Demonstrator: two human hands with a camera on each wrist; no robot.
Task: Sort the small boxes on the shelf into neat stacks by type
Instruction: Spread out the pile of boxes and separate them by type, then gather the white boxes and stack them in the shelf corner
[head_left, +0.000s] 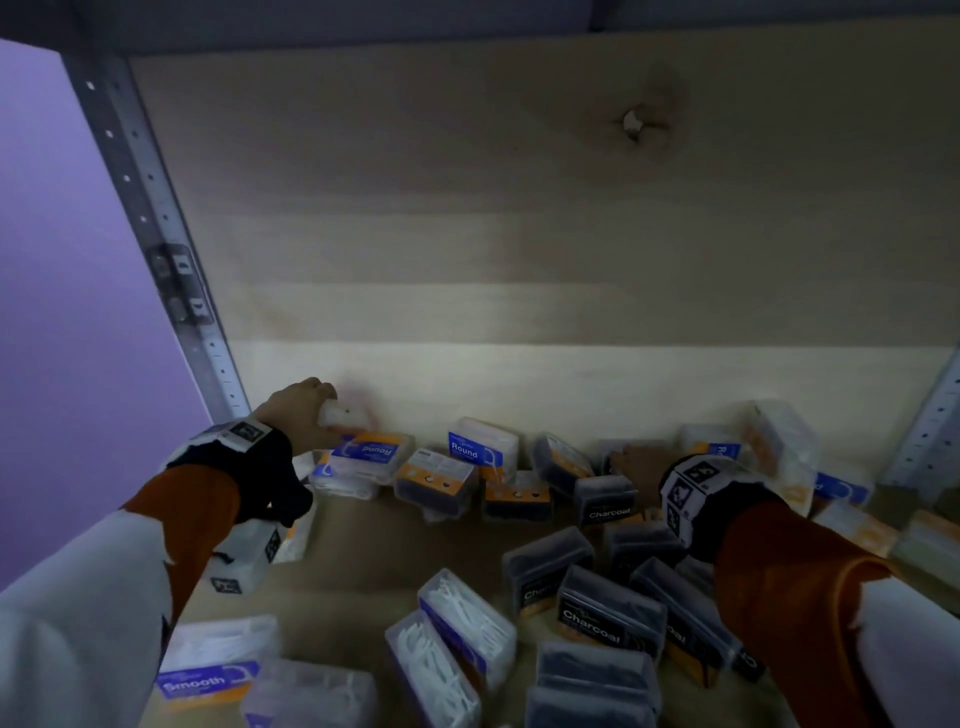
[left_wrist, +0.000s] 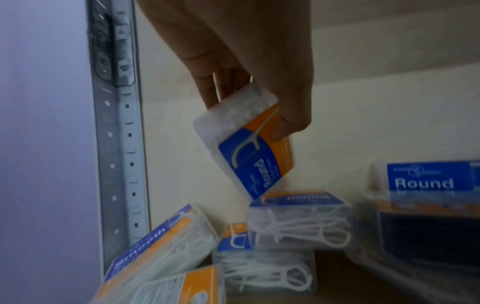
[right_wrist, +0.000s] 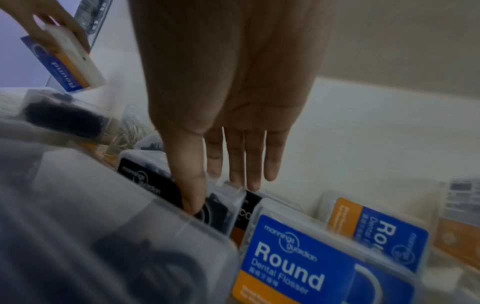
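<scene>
A pale wooden back panel (head_left: 519, 208) rises behind the shelf (head_left: 363, 551), bare above the scattered small boxes (head_left: 613, 618). Beside the metal upright (head_left: 156, 208) at the shelf's left edge, the left hand (head_left: 304, 410) pinches a tilted Round box (left_wrist: 244, 142) just above a stack of boxes (left_wrist: 296, 220). Far from the upright, the right hand (right_wrist: 228, 102), fingers straight, touches a Charcoal box (right_wrist: 153, 185).

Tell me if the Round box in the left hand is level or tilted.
Tilted: the Round box hangs cornerwise from the left hand, its lowest corner pointing at a box beneath.
</scene>
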